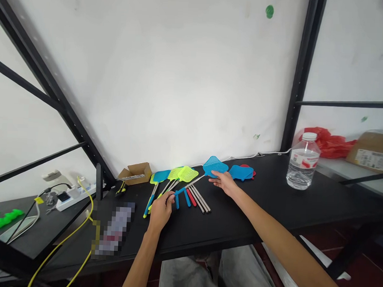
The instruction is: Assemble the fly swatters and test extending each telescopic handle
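On the black tabletop [238,223], the left hand [160,210] closes its grip on the blue handle end of a metal-shafted blue plastic fly swatter [206,172]. Its shaft slants up and right to the mesh head, which the right hand [224,182] pinches at its near edge. Behind lie yellow-green fly swatters [183,174], loose blue mesh heads [240,172] and a clear water bottle [302,163].

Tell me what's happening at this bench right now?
A person is handling a blue fly swatter over a black table. The right hand holds its mesh head, and the left hand pinches the blue handle end. More swatters, in yellow-green and blue, lie alongside, with loose handles and spare heads. A water bottle stands to the right.
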`<state>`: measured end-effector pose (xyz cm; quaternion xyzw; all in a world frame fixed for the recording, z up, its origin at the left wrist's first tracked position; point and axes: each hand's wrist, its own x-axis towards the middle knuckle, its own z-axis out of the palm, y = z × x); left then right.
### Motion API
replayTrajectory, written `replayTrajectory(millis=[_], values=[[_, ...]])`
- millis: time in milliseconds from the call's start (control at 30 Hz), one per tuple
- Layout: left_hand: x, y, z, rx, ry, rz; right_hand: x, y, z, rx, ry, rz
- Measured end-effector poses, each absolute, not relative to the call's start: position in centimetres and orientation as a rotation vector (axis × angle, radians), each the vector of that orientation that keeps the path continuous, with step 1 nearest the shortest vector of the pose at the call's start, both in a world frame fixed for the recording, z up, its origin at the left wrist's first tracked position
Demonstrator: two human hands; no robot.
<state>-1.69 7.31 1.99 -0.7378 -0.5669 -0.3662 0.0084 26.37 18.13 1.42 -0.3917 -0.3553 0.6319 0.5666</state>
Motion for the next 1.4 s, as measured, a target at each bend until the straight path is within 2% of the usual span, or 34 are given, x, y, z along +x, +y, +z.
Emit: replayTrajectory(millis=[400, 1033, 1267, 1400], values=[[-1.3, 7.0, 2.2, -2.387, -1.704, -1.097, 26.2, 18.2, 1.4, -0.865, -0.836, 1.488], [-0.7, 6.9, 1.8, -2.348, -1.661, -0.97, 25.2, 17.3, 0.9, -0.842, -1.238, 1.399], [-2.2, 7.2, 1.8, -1.831, -1.859, -1.007, 25.2, 17.4, 0.9, -0.959, -1.326, 1.302], [-3.5, 7.1, 1.5, -1.536, -1.973, -0.903, 25.3, 17.5, 0.7, -1.01, -1.435, 1.205]])
